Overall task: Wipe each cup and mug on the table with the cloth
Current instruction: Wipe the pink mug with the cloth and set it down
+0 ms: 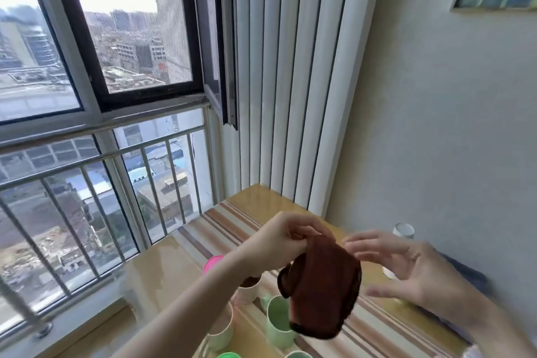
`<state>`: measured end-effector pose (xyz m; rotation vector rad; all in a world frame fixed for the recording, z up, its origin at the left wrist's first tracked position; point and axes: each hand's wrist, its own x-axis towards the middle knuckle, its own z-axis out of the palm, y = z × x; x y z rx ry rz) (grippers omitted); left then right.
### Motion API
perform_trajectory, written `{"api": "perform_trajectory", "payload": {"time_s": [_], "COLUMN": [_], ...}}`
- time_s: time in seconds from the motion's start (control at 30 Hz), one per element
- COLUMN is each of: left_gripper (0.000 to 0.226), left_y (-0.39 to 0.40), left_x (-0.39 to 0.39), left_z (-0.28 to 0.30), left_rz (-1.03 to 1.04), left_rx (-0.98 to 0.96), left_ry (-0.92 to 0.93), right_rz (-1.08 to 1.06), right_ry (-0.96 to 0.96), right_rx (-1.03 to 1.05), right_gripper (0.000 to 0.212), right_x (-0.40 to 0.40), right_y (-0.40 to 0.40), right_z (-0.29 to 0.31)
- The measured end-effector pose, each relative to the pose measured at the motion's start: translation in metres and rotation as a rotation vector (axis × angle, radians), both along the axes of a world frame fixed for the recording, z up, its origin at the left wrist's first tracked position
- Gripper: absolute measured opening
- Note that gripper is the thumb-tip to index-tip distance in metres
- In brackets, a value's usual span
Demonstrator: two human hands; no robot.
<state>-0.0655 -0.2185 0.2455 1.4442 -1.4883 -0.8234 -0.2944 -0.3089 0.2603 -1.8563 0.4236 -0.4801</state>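
My left hand [283,238] pinches the top edge of a dark brown cloth [322,288], which hangs down over the table [162,273]. My right hand [404,267] is spread open just to the right of the cloth, blurred and holding nothing. Below the cloth stand several cups: a light green cup [279,321], a cream cup [250,288] behind my left forearm, another cream cup [222,328] at the lower left, and a pink cup [213,263] partly hidden by the arm. Two more rims, a bright green cup [229,354] and a pale green cup [297,354], peek in at the bottom edge.
A white cup [403,231] stands near the wall at the right. The table has a striped runner [220,221] and sits in a corner between the window railing [96,160], vertical blinds [290,96] and the wall. A dark object [465,276] lies behind my right hand.
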Motion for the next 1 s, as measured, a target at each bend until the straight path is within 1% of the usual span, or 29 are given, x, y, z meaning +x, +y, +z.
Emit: {"api": "perform_trajectory", "payload": {"time_s": [0.07, 0.1, 0.13, 0.17, 0.2, 0.27, 0.33, 0.37, 0.4, 0.43, 0.5, 0.6, 0.7, 0.8, 0.87, 0.9, 0.93, 1.0], "left_gripper": [0.032, 0.033, 0.035, 0.036, 0.036, 0.032, 0.026, 0.023, 0.023, 0.024, 0.028, 0.029, 0.034, 0.057, 0.073, 0.077, 0.077, 0.070], "left_y": [0.002, 0.002, 0.003, 0.004, 0.005, 0.009, 0.014, 0.017, 0.021, 0.026, 0.038, 0.055, 0.066, 0.081, 0.091, 0.096, 0.099, 0.103], "left_x": [-0.004, -0.006, -0.006, -0.004, -0.001, 0.005, 0.014, 0.021, 0.031, 0.042, 0.069, 0.101, 0.117, 0.121, 0.117, 0.113, 0.111, 0.108], "left_z": [0.015, 0.022, 0.027, 0.031, 0.034, 0.033, 0.023, 0.016, 0.008, 0.000, -0.020, -0.066, -0.130, -0.198, -0.234, -0.250, -0.267, -0.299], "left_rz": [-0.012, -0.029, -0.052, -0.071, -0.087, -0.103, -0.064, -0.025, 0.015, 0.054, 0.153, 0.409, 0.579, 0.683, 0.710, 0.722, 0.733, 0.746], "left_rx": [0.003, 0.005, 0.009, 0.014, 0.022, 0.042, 0.078, 0.098, 0.119, 0.145, 0.214, 0.316, 0.443, 0.684, 0.795, 0.836, 0.871, 0.932], "left_ry": [0.006, 0.018, 0.042, 0.079, 0.127, 0.247, 0.347, 0.376, 0.392, 0.395, 0.370, 0.256, 0.173, 0.086, 0.090, 0.095, 0.064, -0.042], "right_rz": [-0.061, -0.041, -0.004, 0.022, 0.029, -0.006, -0.040, -0.049, -0.056, -0.086, -0.199, -0.334, -0.468, -0.556, -0.617, -0.651, -0.683, -0.702], "right_ry": [-0.062, -0.068, -0.070, -0.076, -0.096, -0.151, -0.201, -0.208, -0.190, -0.144, -0.049, 0.036, 0.082, 0.093, 0.100, 0.108, 0.119, 0.142], "right_rx": [0.005, 0.025, 0.064, 0.121, 0.184, 0.309, 0.565, 0.706, 0.807, 0.840, 0.806, 0.739, 0.803, 0.864, 0.879, 0.866, 0.858, 0.807], "right_gripper": [0.085, 0.096, 0.100, 0.097, 0.090, 0.076, 0.068, 0.059, 0.049, 0.040, 0.036, 0.032, 0.027, 0.030, 0.026, 0.024, 0.026, 0.047], "right_x": [0.002, 0.006, 0.011, 0.016, 0.021, 0.032, 0.042, 0.048, 0.053, 0.058, 0.067, 0.077, 0.087, 0.097, 0.106, 0.109, 0.113, 0.120], "right_y": [-0.004, -0.004, -0.003, -0.002, 0.001, 0.008, 0.017, 0.021, 0.026, 0.029, 0.027, 0.019, 0.012, 0.010, 0.013, 0.015, 0.018, 0.023], "right_z": [-0.003, -0.006, -0.010, -0.015, -0.020, -0.029, -0.038, -0.041, -0.042, -0.044, -0.049, -0.056, -0.072, -0.090, -0.097, -0.100, -0.103, -0.111]}}
